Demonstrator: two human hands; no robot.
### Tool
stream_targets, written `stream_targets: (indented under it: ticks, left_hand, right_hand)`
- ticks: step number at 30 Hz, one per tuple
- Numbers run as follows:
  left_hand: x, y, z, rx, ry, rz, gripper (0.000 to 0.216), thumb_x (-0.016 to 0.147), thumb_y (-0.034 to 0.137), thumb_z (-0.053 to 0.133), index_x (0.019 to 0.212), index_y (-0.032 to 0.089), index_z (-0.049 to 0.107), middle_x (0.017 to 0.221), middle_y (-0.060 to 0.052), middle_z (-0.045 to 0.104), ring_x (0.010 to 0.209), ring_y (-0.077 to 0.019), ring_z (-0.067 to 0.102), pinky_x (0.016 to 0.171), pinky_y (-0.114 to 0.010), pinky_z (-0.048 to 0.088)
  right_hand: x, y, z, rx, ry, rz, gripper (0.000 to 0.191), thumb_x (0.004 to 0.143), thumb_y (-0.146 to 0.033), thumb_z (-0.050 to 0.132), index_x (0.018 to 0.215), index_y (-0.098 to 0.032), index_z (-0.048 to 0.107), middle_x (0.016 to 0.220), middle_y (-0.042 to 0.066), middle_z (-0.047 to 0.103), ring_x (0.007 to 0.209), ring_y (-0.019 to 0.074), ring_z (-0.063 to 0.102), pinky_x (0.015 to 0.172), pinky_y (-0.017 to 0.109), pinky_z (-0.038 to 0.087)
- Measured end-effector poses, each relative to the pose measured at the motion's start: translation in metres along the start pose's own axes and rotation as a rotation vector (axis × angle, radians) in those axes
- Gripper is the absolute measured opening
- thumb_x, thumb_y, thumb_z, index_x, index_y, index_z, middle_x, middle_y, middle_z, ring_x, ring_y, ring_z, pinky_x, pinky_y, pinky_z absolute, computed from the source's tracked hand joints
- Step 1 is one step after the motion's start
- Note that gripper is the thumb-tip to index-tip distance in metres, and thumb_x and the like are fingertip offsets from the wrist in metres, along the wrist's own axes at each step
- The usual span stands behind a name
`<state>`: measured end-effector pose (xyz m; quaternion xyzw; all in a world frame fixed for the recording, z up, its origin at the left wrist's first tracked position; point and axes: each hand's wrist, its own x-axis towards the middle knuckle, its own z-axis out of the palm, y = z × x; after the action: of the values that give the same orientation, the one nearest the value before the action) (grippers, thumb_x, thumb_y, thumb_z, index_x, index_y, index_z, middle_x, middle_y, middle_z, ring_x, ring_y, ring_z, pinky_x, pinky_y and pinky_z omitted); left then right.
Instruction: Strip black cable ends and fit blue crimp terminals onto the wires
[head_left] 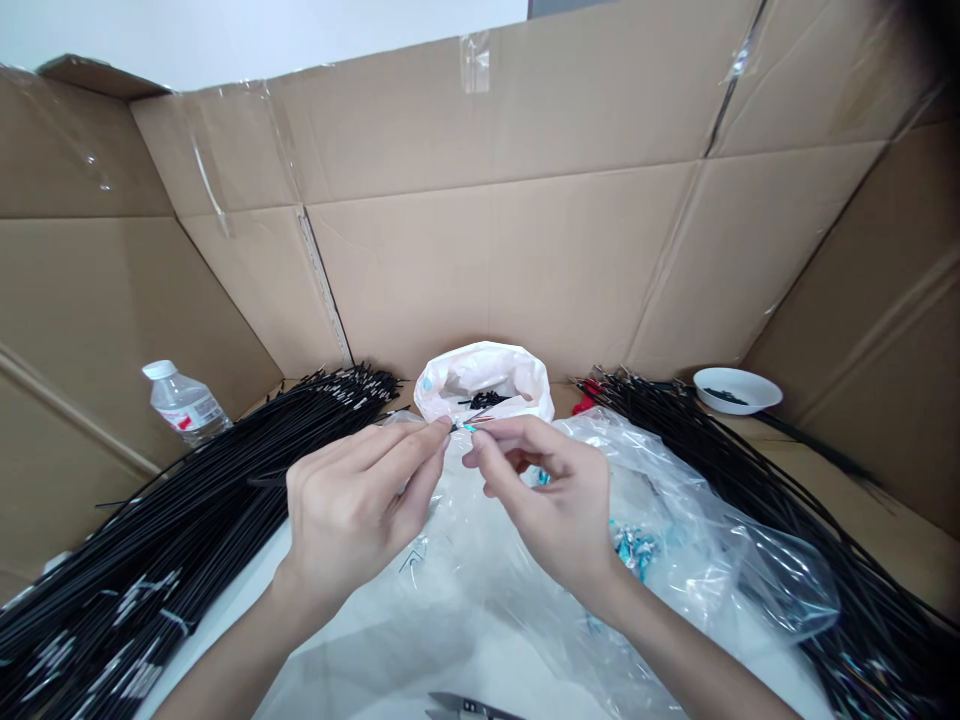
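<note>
In the head view, the left hand [360, 500], left of centre, is pinching a thin dark cable end [454, 428] between thumb and forefinger. A small teal piece [469, 428] is sitting at mid-frame, just right of that grip and beside the fingertips of the right hand [559, 500]; whether those are closing on it, I cannot tell.
</note>
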<state>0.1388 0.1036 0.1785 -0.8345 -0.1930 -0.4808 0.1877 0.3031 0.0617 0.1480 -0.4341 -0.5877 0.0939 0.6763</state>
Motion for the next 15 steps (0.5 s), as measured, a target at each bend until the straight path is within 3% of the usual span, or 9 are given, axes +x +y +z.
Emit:
stream_targets:
  ticks: [2, 5, 11, 15]
  left_hand:
    - [0.0, 0.002, 0.001, 0.005, 0.033, 0.008, 0.017, 0.086, 0.008, 0.073, 0.1, 0.016, 0.071, 0.09, -0.001, 0.08, 0.072, -0.014, 0.074, 0.064, -0.024, 0.055]
    - [-0.001, 0.006, 0.004, 0.041, 0.08, 0.025, 0.019, 0.085, 0.006, 0.073, 0.101, 0.016, 0.07, 0.089, -0.001, 0.08, 0.069, -0.0139, 0.074, 0.062, -0.024, 0.054]
    - [-0.004, 0.014, 0.012, 0.139, 0.118, 0.05, 0.022, 0.086, 0.006, 0.071, 0.104, 0.017, 0.069, 0.086, -0.001, 0.081, 0.061, -0.0134, 0.072, 0.056, -0.025, 0.05]
    - [-0.004, 0.015, 0.013, 0.088, 0.117, 0.008, 0.02, 0.088, 0.005, 0.07, 0.104, 0.017, 0.068, 0.086, -0.001, 0.081, 0.064, -0.0138, 0.073, 0.058, -0.025, 0.052]
  right_hand:
    - [0.002, -0.005, 0.002, 0.292, -0.015, 0.257, 0.01, 0.086, -0.029, 0.072, 0.086, -0.019, 0.072, 0.067, 0.002, 0.075, 0.049, 0.0121, 0.065, 0.043, 0.021, 0.051]
    - [0.004, -0.012, 0.006, 0.525, -0.012, 0.426, 0.018, 0.077, -0.034, 0.081, 0.082, -0.019, 0.072, 0.064, 0.001, 0.074, 0.042, 0.01, 0.058, 0.042, 0.022, 0.052]
    - [0.0, -0.016, 0.011, 0.584, 0.08, 0.473, 0.017, 0.079, -0.035, 0.081, 0.076, -0.021, 0.073, 0.062, 0.0, 0.07, 0.047, 0.0104, 0.058, 0.047, 0.023, 0.053]
    - [0.0, -0.017, 0.011, 0.585, 0.064, 0.453, 0.014, 0.08, -0.034, 0.08, 0.078, -0.021, 0.074, 0.063, 0.0, 0.069, 0.044, 0.0087, 0.05, 0.045, 0.022, 0.049]
